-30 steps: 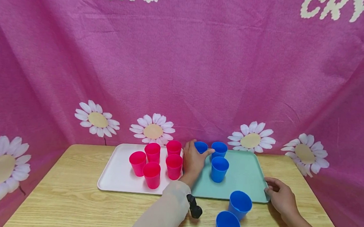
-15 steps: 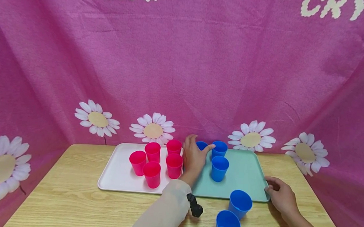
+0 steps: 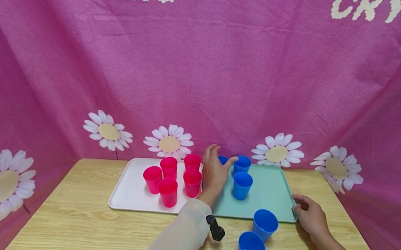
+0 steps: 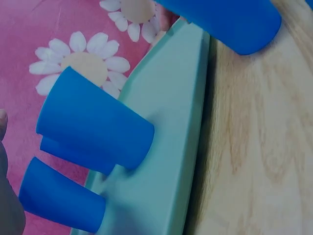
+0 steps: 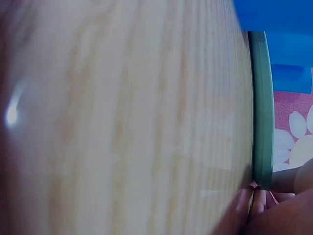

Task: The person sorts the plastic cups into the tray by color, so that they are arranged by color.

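fingers (image 3: 214,151) of the left hand (image 3: 213,173) stand spread and loose beside the far blue cup (image 3: 223,160) on the green tray (image 3: 269,193), gripping nothing. right hand (image 3: 309,216) fingers curl against the tray's near right corner, on the worktop (image 3: 72,225).

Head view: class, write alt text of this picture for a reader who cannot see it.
A person's left hand hovers open by the blue cups on a teal tray, while the right hand holds the tray's corner. Five pink cups stand on a white tray; two more blue cups sit on the wooden table.
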{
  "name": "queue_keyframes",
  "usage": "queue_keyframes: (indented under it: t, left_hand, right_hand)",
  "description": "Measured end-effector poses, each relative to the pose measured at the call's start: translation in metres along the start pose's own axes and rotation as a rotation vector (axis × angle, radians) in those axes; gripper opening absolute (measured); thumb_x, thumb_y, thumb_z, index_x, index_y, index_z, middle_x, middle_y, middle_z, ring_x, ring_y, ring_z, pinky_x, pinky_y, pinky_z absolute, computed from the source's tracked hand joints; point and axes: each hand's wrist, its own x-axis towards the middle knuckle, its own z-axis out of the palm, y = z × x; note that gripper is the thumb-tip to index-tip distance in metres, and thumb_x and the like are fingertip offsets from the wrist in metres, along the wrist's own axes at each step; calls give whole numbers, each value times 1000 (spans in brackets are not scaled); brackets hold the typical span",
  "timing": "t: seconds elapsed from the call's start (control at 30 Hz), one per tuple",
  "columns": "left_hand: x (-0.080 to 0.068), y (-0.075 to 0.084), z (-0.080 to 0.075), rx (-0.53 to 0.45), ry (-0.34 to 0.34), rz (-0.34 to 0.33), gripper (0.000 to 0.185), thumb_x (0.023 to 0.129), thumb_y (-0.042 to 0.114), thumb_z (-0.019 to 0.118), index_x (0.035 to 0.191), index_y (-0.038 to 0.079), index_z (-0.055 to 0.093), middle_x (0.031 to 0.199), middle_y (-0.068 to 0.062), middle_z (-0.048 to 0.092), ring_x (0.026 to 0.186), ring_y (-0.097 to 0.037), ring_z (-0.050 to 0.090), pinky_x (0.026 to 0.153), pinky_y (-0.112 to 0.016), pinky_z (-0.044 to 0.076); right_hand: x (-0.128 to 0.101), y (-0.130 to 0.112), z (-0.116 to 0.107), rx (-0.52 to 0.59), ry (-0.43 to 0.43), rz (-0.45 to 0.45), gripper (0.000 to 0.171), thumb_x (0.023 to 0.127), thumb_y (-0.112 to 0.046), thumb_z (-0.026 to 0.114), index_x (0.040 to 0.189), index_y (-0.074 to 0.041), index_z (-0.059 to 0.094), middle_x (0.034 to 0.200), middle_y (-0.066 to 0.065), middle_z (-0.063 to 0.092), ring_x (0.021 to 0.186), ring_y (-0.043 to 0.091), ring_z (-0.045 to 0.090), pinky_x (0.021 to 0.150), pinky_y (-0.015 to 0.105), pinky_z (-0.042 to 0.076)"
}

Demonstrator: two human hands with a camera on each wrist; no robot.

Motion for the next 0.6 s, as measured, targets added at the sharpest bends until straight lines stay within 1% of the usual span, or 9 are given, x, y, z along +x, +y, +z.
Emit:
queue_keyframes:
  t: [0.1,0.17,0.27,0.37,0.43,0.5,0.6]
  left_hand:
    - [-4,4,-4,-23,-1,29,70,84,46,83,141,12,60,145,-4,55,131,-24,55,100,-44,54]
    - [-8,6,-5,-59,-2,53,68,84,42,85,140,11,61,142,-5,57,124,-24,61,95,-42,57]
    - [-17,9,-10,-107,-30,74,65,84,38,85,138,10,62,138,-6,59,112,-22,66,89,-36,59]
    - [-27,10,-16,-146,-80,76,62,85,36,85,137,11,62,134,-5,61,107,-20,67,85,-31,60]
    - [-34,10,-21,-166,-114,82,60,85,35,85,136,12,63,131,-5,63,105,-19,68,83,-31,60]
    - [-39,11,-25,-187,-147,84,57,86,33,85,134,12,64,128,-4,64,103,-18,68,82,-31,60]
    - [-46,12,-33,-211,-191,82,54,86,32,85,132,13,65,121,-2,66,99,-15,70,79,-28,60]
  right_hand:
    - [0,1,1,-1,3,-4,40,102,-4,56,140,6,55,123,25,62,109,33,55,71,12,42]
    - [0,2,2,-4,7,-7,40,101,-4,55,140,6,56,123,25,62,109,33,55,71,11,42]
    - [0,2,2,-8,13,-15,39,101,-3,56,139,6,56,123,25,62,108,32,56,71,11,43]
    - [0,1,1,-14,16,-22,39,101,-3,56,139,6,57,124,26,62,107,33,56,70,12,43]
    - [-1,1,1,-16,16,-23,39,101,-4,57,139,6,57,124,26,62,107,33,56,70,11,43]
    - [-1,1,1,-14,13,-22,39,101,-3,57,139,7,56,124,26,62,108,33,56,70,10,42]
    - [0,1,1,-13,10,-17,40,101,-3,56,140,6,56,125,26,62,109,34,56,70,9,41]
